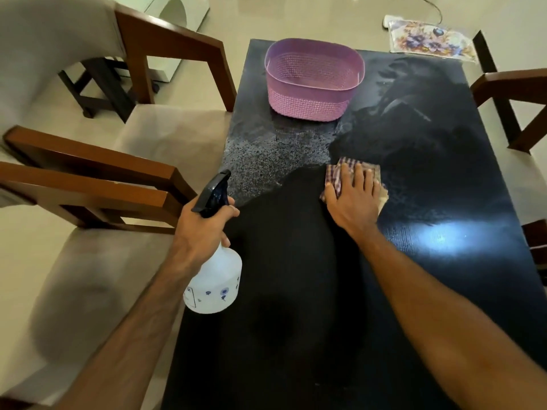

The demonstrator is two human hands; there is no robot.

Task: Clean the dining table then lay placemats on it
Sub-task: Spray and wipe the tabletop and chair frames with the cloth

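Black counter [296,291] is half wiped: droplets remain left of centre. Right hand [353,199] presses checked cloth [334,176] flat; left hand [204,229] fingers grip spray bottle [214,279]. Floral placemat [429,39] waits unlaid, upper right, beyond purple basket [313,81].

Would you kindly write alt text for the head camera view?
A right hand presses a checked cloth on a dark table while the left hand holds a spray bottle. A purple basket sits behind wet droplets.
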